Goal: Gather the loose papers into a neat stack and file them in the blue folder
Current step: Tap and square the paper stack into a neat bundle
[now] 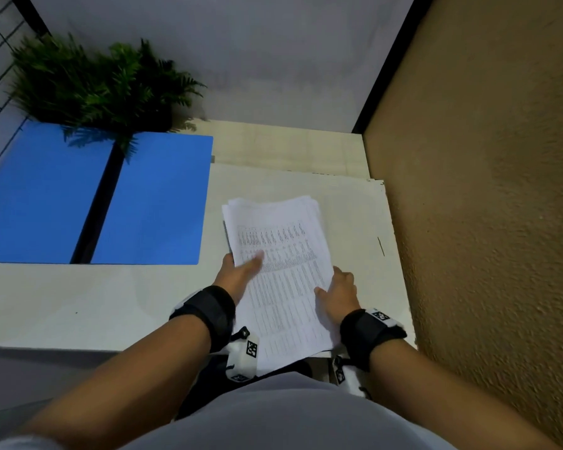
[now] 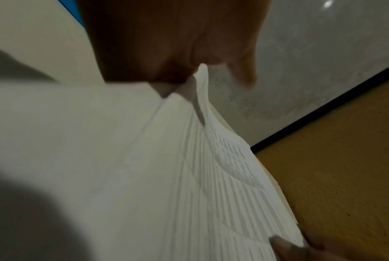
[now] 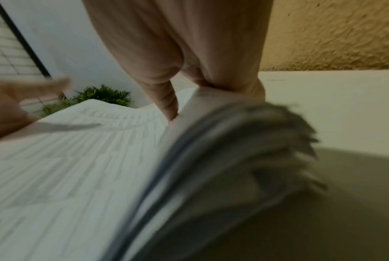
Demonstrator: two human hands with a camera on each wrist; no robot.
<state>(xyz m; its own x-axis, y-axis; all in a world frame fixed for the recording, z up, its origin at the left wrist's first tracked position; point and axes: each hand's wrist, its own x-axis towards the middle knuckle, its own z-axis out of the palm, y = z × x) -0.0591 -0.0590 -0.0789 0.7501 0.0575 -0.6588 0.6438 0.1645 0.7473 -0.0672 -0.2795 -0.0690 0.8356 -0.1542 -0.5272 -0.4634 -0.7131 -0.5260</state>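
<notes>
The left hand (image 1: 238, 274) grips the left edge of the papers (image 1: 281, 271), thumb laid across the top sheet and fingers tucked beneath, while the right hand (image 1: 340, 292) pinches the right edge, thumb on top and fingers curled under, as the right wrist view shows with the sheet edges fanned out below them. The papers are a loose sheaf, corners not quite square, lifted a little off the white table (image 1: 62, 303) near its front edge. The top sheet carries rows and columns of small print, too fine to read. Just beside the sheaf, to the left, the blue folder (image 1: 156, 199) lies open and flat with a dark spine down the middle. A green fern (image 1: 88, 82) stands behind the folder, its fronds hanging over the back edge. A rough tan wall (image 1: 485, 190) closes in the right side of the table. Both forearms reach forward from the body, each with a black wrist strap (image 1: 208, 315) carrying a white block with square black-and-white markers.
</notes>
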